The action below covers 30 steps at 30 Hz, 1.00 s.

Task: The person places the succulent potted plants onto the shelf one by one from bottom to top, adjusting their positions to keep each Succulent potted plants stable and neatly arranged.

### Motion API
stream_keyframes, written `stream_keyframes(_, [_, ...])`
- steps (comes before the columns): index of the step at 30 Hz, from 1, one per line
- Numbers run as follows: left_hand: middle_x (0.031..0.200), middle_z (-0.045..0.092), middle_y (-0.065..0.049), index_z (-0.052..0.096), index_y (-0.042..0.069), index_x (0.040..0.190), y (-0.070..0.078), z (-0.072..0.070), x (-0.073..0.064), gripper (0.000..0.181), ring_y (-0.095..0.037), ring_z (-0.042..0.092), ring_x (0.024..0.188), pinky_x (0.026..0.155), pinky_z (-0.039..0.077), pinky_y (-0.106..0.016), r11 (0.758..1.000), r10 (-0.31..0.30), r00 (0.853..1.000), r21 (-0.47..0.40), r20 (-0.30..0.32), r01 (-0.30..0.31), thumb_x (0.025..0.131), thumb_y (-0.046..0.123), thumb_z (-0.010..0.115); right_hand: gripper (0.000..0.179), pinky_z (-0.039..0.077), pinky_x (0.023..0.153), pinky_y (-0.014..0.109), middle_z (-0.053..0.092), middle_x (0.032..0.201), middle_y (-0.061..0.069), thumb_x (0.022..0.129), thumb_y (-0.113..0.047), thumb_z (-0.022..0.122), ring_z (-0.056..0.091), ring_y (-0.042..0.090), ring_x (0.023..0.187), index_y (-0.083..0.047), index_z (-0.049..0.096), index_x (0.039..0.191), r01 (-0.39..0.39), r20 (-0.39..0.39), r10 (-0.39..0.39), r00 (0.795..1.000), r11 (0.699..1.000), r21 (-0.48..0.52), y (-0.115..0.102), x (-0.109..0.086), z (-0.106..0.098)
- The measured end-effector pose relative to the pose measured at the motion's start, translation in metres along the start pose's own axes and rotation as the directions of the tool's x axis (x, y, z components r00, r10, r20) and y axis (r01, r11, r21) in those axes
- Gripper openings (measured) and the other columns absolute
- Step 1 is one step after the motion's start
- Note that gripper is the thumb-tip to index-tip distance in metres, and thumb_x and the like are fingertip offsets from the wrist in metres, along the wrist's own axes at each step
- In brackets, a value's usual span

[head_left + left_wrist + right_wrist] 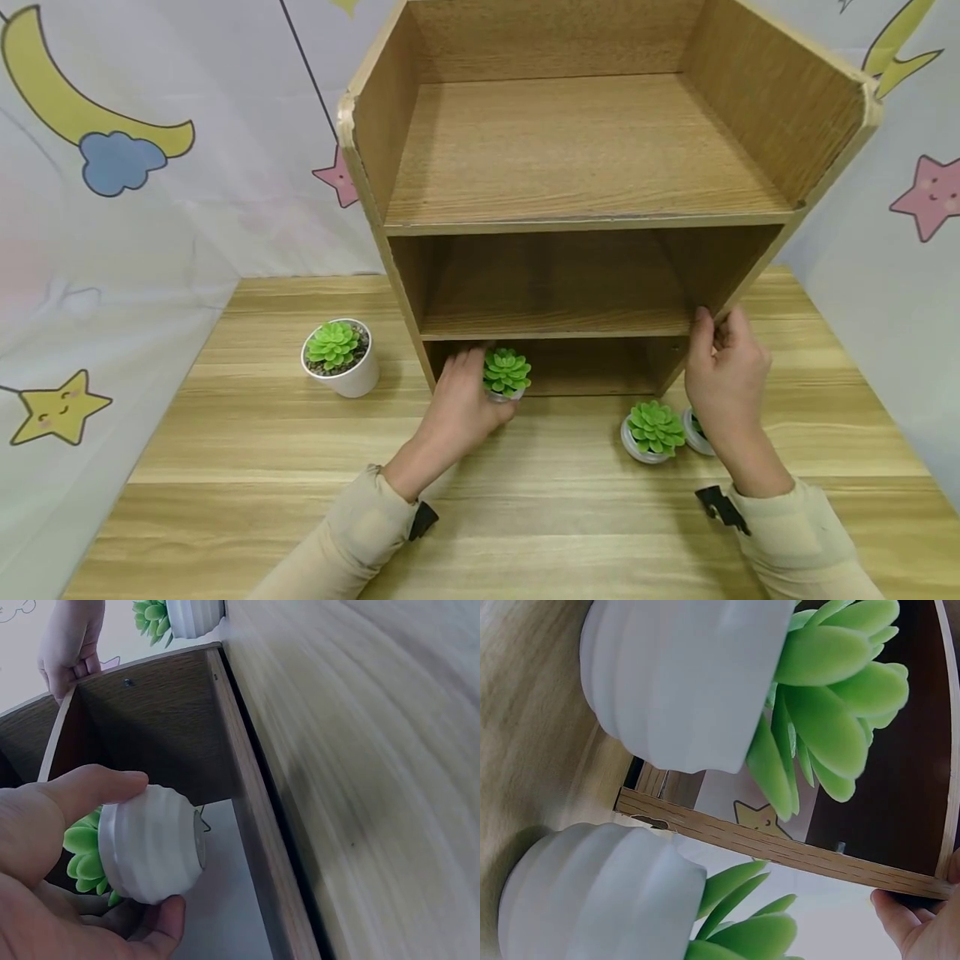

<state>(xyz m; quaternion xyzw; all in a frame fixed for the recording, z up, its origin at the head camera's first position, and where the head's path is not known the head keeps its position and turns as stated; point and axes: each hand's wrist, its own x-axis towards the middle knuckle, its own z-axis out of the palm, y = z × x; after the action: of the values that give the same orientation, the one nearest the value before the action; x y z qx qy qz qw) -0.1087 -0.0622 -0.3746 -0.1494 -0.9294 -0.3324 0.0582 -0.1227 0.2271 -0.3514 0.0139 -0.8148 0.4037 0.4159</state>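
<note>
My left hand (461, 400) grips a small white ribbed pot (154, 844) with a green succulent (506, 372) in it, at the left of the wooden shelf's bottom compartment. In the left wrist view, thumb and fingers lie around the pot's side. My right hand (727, 375) holds the front edge of the shelf's right side panel (780, 855), near the middle board. Just below that hand on the table stand two more potted succulents, one (654, 429) in full sight and another pot (697, 433) partly hidden by the wrist.
The wooden shelf (592, 150) stands at the back of the wood-grain table (540, 517). Left of it sits another white pot with a succulent (348, 371). Behind hangs a white cloth (210, 75) printed with stars, a moon and a cloud.
</note>
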Motion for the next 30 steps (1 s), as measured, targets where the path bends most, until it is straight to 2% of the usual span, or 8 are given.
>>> stream_keyframes(5, [0.117, 0.057, -0.025, 0.048, -0.011, 0.132, -0.001, 0.004, 0.001, 0.078, -0.043, 0.051, 0.116, 0.108, 0.030, -0.053, 0.999, -0.030, 0.999, -0.014, -0.013, 0.030, 0.072, 0.019, 0.087, 0.022, 0.044, 0.072, 0.006, 0.071, 0.089, 0.021, 0.099, -0.010, 0.054, 0.068, 0.026, 0.090, 0.010, 0.063, 0.101, -0.006, -0.006, 0.006, 1.000, 1.000, 0.004, 0.000, -0.001, 0.000])
stream_keyframes(10, [0.113, 0.060, -0.022, 0.051, -0.007, 0.128, -0.005, 0.009, 0.005, 0.074, -0.041, 0.053, 0.110, 0.098, 0.041, -0.051, 0.999, -0.030, 0.997, -0.013, -0.075, 0.029, 0.072, 0.021, 0.089, 0.022, 0.046, 0.074, 0.008, 0.070, 0.091, 0.022, 0.099, -0.010, 0.054, 0.069, 0.030, 0.091, 0.010, 0.063, 0.101, -0.016, -0.005, 0.016, 1.000, 1.000, 0.013, 0.000, -0.001, 0.000])
stream_keyframes(14, [0.111, 0.060, -0.018, 0.052, -0.003, 0.128, -0.009, 0.012, 0.008, 0.073, -0.038, 0.055, 0.106, 0.093, 0.044, -0.049, 0.999, -0.024, 0.993, -0.029, -0.112, 0.021, 0.070, 0.021, 0.090, 0.023, 0.046, 0.074, 0.008, 0.070, 0.090, 0.022, 0.100, -0.010, 0.053, 0.069, 0.034, 0.089, 0.011, 0.062, 0.101, -0.002, -0.008, 0.002, 1.000, 1.000, 0.011, 0.001, -0.001, 0.000])
stream_keyframes(20, [0.112, 0.060, -0.018, 0.051, 0.000, 0.129, -0.014, 0.017, 0.010, 0.074, -0.036, 0.055, 0.107, 0.093, 0.044, -0.048, 0.997, -0.037, 0.991, -0.070, -0.130, 0.028, 0.070, 0.019, 0.090, 0.024, 0.043, 0.071, 0.006, 0.069, 0.084, 0.022, 0.101, -0.010, 0.051, 0.069, 0.035, 0.083, 0.011, 0.061, 0.098, 0.032, -0.005, -0.032, 0.999, 0.999, -0.014, 0.002, 0.000, 0.001])
stream_keyframes(28, [0.113, 0.059, -0.018, 0.050, 0.001, 0.131, -0.019, 0.019, 0.014, 0.074, -0.034, 0.056, 0.106, 0.091, 0.046, -0.048, 0.990, -0.086, 0.988, -0.126, -0.129, 0.070, 0.070, 0.018, 0.089, 0.029, 0.045, 0.074, 0.008, 0.069, 0.087, 0.024, 0.102, -0.013, 0.049, 0.069, 0.036, 0.086, 0.013, 0.061, 0.101, 0.052, 0.014, -0.052, 0.999, 0.999, -0.012, 0.005, 0.001, 0.000])
stream_keyframes(30, [0.113, 0.059, -0.018, 0.050, 0.001, 0.131, -0.020, 0.019, 0.015, 0.074, -0.034, 0.057, 0.106, 0.090, 0.046, -0.048, 0.988, -0.097, 0.988, -0.129, -0.123, 0.081, 0.070, 0.018, 0.089, 0.029, 0.045, 0.074, 0.007, 0.068, 0.087, 0.026, 0.102, -0.014, 0.049, 0.069, 0.032, 0.086, 0.013, 0.062, 0.102, 0.045, 0.013, -0.045, 0.999, 0.999, -0.006, 0.006, 0.000, 0.000])
